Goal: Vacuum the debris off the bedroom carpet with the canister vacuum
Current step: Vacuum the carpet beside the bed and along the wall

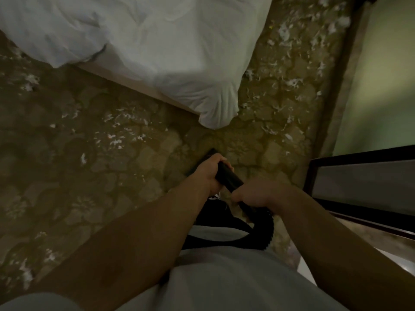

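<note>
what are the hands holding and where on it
Both grip the black wand: left hand lower down, right hand at the upper end by the hose.

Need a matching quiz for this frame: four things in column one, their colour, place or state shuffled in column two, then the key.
Column 1
1. vacuum wand
2. bed sheet
3. debris
4. hose

Column 2
A. white bits scattered over the carpet
B. black and ribbed, curving below the right hand
C. white, draped, at the top of the view
D. black, gripped by the left hand and the right hand

Pairs: 1-D, 2-C, 3-A, 4-B
</note>
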The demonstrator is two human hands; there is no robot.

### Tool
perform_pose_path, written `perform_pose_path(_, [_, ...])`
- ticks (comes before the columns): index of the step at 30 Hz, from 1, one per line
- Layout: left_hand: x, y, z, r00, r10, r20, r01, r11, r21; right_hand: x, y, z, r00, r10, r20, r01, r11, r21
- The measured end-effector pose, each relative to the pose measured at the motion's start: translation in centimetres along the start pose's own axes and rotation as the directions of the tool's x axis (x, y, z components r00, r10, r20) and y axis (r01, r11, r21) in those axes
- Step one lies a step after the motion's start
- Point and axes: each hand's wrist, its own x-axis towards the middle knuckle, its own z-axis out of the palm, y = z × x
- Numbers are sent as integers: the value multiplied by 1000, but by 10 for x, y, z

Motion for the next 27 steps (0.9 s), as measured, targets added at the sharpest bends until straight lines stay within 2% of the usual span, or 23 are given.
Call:
perform_pose_path(9, [-16,17,-4,995,87,-52,-93,989,-118,-2,-21,-11,995,-92,40,94,994,-55])
perform_pose_path(13, [-24,44,-20,980,165,-107,-174,981,-87,1,-49,-5,988,-152,40,154,985,-82])
perform_pose_path(20, [-35,106,-81,963,220,-156,-250,944,-215,13,-127,21,971,-239,16,234,931,-282])
perform_pose_path(27, [-35,193,-167,967,201,-155,-237,935,-264,47,-233,74,975,-223,15,219,939,-265])
